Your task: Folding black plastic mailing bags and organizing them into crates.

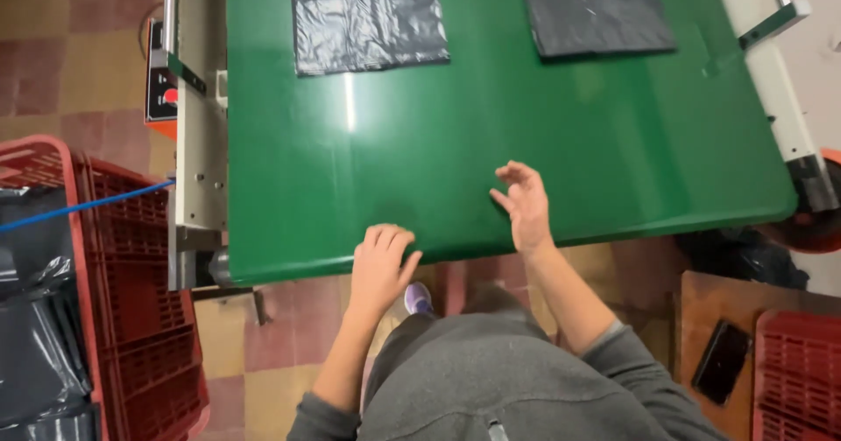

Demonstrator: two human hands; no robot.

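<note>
Hands sat at the green bench's near edge: I saw my left hand curled on the rim, grip empty; right hand raised, fingers spread. Two black bags lay well apart, far side, open surface between.

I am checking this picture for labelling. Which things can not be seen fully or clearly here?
Head view:
- Left black bag and right black bag on the green belt: tops cut off by the upper edge.
- Red crate: cut by the left edge; black plastic hides its inside.
- Left hand, right hand: palms face down, unseen.
</note>
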